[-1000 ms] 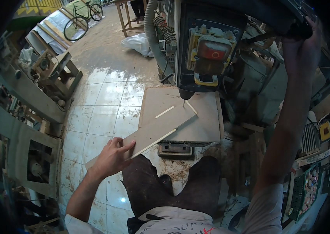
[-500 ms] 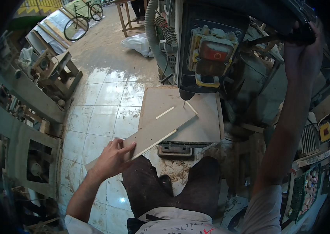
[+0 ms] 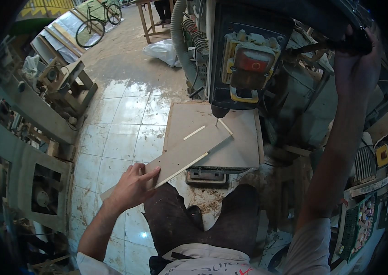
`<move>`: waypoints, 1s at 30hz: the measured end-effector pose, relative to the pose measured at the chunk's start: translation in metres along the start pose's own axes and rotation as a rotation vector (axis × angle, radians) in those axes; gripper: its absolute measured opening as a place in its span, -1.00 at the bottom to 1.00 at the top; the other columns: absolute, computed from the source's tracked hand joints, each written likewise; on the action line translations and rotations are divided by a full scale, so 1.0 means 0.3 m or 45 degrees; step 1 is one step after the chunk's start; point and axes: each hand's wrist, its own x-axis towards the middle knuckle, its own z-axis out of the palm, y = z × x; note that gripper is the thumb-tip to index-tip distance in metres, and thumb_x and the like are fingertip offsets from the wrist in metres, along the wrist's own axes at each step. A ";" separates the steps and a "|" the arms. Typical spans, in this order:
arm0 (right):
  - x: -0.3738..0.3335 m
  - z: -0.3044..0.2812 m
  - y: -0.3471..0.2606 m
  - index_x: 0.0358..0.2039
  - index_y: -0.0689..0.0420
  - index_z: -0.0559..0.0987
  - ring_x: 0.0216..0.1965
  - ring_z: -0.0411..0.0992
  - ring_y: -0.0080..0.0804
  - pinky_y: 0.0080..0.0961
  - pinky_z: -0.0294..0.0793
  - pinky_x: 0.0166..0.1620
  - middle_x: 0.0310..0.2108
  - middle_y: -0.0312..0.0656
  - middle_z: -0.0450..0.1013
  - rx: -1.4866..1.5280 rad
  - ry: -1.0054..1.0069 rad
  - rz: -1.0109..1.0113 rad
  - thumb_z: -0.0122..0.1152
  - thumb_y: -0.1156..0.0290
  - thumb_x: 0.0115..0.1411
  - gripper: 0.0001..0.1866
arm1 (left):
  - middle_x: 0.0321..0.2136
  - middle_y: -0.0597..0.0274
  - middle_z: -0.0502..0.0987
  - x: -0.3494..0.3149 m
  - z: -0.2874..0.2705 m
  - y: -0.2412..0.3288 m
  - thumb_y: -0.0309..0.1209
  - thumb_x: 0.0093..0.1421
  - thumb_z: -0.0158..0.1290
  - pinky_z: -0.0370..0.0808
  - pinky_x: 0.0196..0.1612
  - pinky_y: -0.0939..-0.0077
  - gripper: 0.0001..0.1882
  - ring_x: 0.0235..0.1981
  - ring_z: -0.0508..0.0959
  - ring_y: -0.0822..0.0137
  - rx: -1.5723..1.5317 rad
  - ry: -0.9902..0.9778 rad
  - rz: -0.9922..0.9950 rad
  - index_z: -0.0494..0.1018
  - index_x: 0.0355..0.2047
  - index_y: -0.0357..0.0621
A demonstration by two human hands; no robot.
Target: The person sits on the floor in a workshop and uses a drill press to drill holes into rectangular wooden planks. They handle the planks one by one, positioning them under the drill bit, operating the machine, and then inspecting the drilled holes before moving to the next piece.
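Note:
My left hand point(image 3: 132, 185) is closed on the near left end of a long flat board point(image 3: 182, 149), thumb on top. Small holes show in the board near my fingers, and pale strips edge it. Its far end lies on the drill press table point(image 3: 244, 146). Over that end, the chuck point(image 3: 220, 112) carries a thin drill bit point(image 3: 217, 122); whether the tip touches the board I cannot tell. Up at the right, my right hand point(image 3: 358, 68) is wrapped round the black grip of the feed lever point(image 3: 311, 46).
A red and yellow switch box point(image 3: 251, 64) sits on the drill press point(image 3: 224, 27) front. Dusty machines point(image 3: 54, 123) line the left. On the right are a motor point(image 3: 363, 160) and a green crate point(image 3: 354, 224). A bicycle point(image 3: 97, 23) and white plastic bag point(image 3: 163, 52) are farther off.

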 end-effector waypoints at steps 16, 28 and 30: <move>-0.125 0.048 -0.031 -0.20 0.33 0.38 -0.13 0.30 -0.22 -0.31 0.27 0.07 -0.26 -0.08 0.33 0.147 -0.364 0.141 -0.10 0.31 0.28 -0.70 | -0.04 -0.05 0.32 0.008 -0.002 -0.012 -0.25 -0.06 0.32 0.40 0.07 0.26 -0.33 -0.03 0.41 0.04 -0.010 0.021 0.005 0.41 0.13 0.15; -0.492 0.039 -0.091 -0.50 0.14 0.29 -0.10 0.27 -0.08 -0.02 0.08 0.22 -0.40 -0.09 0.27 -0.083 -0.073 0.113 -0.19 0.24 0.24 -0.73 | -0.02 -0.09 0.32 0.011 -0.004 -0.013 -0.21 -0.01 0.28 0.37 0.06 0.21 -0.34 -0.02 0.40 0.01 -0.014 -0.001 0.019 0.38 0.15 0.18; -0.523 0.056 -0.082 -0.52 0.14 0.27 -0.05 0.25 -0.06 -0.01 0.01 0.27 -0.40 -0.10 0.27 -0.083 0.038 0.084 -0.14 0.28 0.23 -0.76 | -0.02 -0.09 0.32 0.013 -0.006 -0.011 -0.21 -0.01 0.28 0.37 0.06 0.21 -0.34 -0.02 0.40 0.01 -0.020 -0.006 0.009 0.39 0.15 0.18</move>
